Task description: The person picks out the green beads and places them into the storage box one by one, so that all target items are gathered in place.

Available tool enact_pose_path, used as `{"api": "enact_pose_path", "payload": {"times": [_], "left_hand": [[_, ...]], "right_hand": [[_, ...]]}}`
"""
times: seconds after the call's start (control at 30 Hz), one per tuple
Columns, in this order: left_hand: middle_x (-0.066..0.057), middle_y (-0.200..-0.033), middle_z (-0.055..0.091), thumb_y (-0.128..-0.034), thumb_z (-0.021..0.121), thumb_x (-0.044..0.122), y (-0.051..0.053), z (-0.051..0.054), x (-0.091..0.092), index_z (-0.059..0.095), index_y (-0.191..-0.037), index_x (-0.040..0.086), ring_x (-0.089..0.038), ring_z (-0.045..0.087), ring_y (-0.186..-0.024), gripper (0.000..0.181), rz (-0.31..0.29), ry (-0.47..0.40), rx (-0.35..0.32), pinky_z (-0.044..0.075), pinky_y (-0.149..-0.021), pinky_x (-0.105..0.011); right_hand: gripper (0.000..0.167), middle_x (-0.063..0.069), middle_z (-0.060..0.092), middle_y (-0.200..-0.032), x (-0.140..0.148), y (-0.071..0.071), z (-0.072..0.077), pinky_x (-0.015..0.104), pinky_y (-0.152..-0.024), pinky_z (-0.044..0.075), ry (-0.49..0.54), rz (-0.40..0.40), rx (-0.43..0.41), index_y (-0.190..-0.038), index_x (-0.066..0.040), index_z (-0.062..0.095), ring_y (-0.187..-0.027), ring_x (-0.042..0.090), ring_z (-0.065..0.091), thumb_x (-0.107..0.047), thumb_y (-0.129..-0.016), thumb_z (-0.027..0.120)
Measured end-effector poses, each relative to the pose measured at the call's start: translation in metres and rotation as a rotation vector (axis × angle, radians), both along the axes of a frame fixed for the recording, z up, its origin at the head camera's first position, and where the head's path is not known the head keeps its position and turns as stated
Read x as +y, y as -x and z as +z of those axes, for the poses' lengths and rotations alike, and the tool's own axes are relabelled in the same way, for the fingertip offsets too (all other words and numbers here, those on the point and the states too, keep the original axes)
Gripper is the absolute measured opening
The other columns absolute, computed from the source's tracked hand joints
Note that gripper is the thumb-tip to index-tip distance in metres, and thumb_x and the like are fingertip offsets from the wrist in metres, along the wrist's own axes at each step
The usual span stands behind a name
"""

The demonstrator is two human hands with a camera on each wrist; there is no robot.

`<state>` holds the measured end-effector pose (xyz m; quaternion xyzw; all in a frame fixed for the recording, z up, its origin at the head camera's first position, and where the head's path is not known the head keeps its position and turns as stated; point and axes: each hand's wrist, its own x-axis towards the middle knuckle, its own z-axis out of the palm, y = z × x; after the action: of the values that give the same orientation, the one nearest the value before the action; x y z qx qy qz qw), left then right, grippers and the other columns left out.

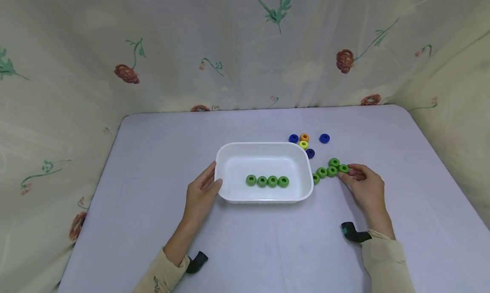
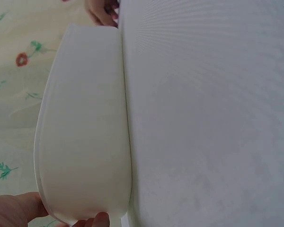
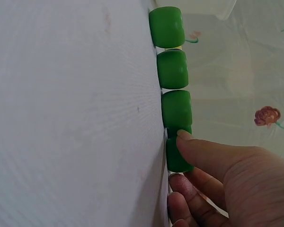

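Observation:
A white tray (image 1: 264,152) holds a row of green beads (image 1: 272,181) on its floor. My left hand (image 1: 200,195) grips the tray's left end, thumb on the near side; the left wrist view shows the fingertips on the tray wall (image 2: 85,118). Right of the tray, several green beads (image 1: 322,172) lie on the cloth, one partly hidden by the tray's rim. My right hand (image 1: 363,186) pinches the rightmost green bead (image 1: 343,169) between thumb and fingers; in the right wrist view that bead (image 3: 177,158) touches the thumb, with other green beads lined up beyond it.
Behind the tray's right corner lie a blue bead (image 1: 293,138), an orange bead (image 1: 304,137), a yellow bead (image 1: 303,144) and a dark blue bead (image 1: 310,153). Another blue bead (image 1: 324,138) sits apart to their right. A flowered curtain (image 1: 172,50) hangs behind the table (image 1: 153,157).

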<state>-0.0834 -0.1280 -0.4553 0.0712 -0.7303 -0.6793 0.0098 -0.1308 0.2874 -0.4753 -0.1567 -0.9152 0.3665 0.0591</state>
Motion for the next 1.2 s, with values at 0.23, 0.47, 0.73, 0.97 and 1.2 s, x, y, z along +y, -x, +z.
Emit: {"api": "enact_pose_path", "payload": {"times": [0.23,0.47,0.73,0.97,1.2], "left_hand": [[-0.005,-0.155,0.047,-0.0968,0.063,0.008,-0.0003,0.001,0.0,0.047,-0.15,0.013,-0.02,0.049,-0.142,0.056,-0.003,-0.006,-0.006,0.048,-0.107,-0.018],[-0.005,-0.155,0.047,-0.0969,0.063,0.008,-0.0002,0.0007,-0.0005,0.047,-0.15,0.013,-0.02,0.049,-0.142,0.056,-0.008,-0.01,0.0,0.048,-0.107,-0.019],[-0.005,-0.155,0.048,-0.0972,0.063,0.008,-0.0005,0.0008,-0.0002,0.047,-0.15,0.014,-0.021,0.049,-0.142,0.055,-0.008,-0.005,0.0,0.048,-0.108,-0.02],[-0.004,-0.155,0.048,-0.097,0.063,0.008,-0.0011,0.002,0.0003,0.048,-0.149,0.013,-0.02,0.049,-0.142,0.055,-0.003,-0.009,-0.005,0.047,-0.109,-0.019],[-0.004,-0.155,0.048,-0.0971,0.063,0.007,-0.0011,0.0023,0.0002,0.048,-0.15,0.013,-0.02,0.049,-0.142,0.055,-0.005,-0.025,0.0,0.048,-0.108,-0.019]], "right_hand": [[0.045,0.013,0.068,-0.108,0.0,-0.0006,0.0007,0.01,-0.067,0.041,-0.008,0.009,0.002,-0.126,-0.004,0.067,-0.082,0.002,0.051,-0.032,-0.092,0.073],[0.045,0.011,0.067,-0.107,-0.0003,0.0,-0.0001,0.012,-0.067,0.041,-0.002,-0.005,0.002,-0.125,-0.004,0.067,-0.083,0.003,0.051,-0.032,-0.091,0.074],[0.046,0.012,0.068,-0.109,-0.0005,0.0005,-0.0016,0.014,-0.068,0.042,0.002,-0.025,-0.02,-0.126,-0.004,0.067,-0.085,0.006,0.052,-0.034,-0.091,0.073],[0.045,0.011,0.067,-0.109,-0.0005,-0.0007,-0.0009,0.01,-0.066,0.042,0.005,-0.033,-0.01,-0.124,-0.003,0.067,-0.083,0.002,0.051,-0.033,-0.091,0.074],[0.045,0.01,0.067,-0.107,-0.0004,-0.0004,-0.0005,0.008,-0.064,0.041,0.018,-0.046,0.001,-0.124,-0.003,0.068,-0.081,0.0,0.051,-0.032,-0.09,0.074]]}}
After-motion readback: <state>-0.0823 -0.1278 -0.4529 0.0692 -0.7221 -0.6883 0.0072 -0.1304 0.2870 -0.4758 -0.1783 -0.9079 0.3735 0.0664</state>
